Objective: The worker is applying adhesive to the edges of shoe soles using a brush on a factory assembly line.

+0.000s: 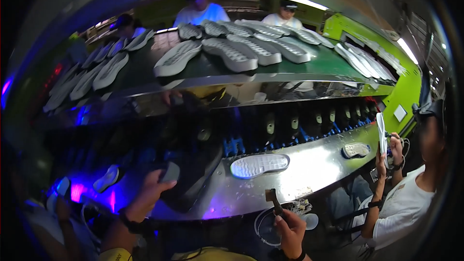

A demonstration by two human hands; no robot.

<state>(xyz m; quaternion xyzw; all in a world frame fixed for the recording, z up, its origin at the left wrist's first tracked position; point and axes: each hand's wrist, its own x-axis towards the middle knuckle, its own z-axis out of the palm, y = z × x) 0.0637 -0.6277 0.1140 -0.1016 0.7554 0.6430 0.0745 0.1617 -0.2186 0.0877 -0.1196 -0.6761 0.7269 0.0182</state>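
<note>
The person's left hand has its thumb and fingers closed around a grey piece, seemingly one end of a shoe sole, raised at the left part of the shiny metal tabletop; whether the piece touches the surface, I cannot tell. The right hand grips a small dark-handled brush near the front edge, its brown head pointing up and away from the person. On the tabletop, beyond the brush, a white sole lies crosswise, ridged face up. A shorter sole lies farther right, and a small pale one rests to the left under blue-violet light. Above, a green shelf carries many pale soles. At the right, a co-worker in a white shirt holds a white sole upright in one hand, with the other hand raised just beside it.
</note>
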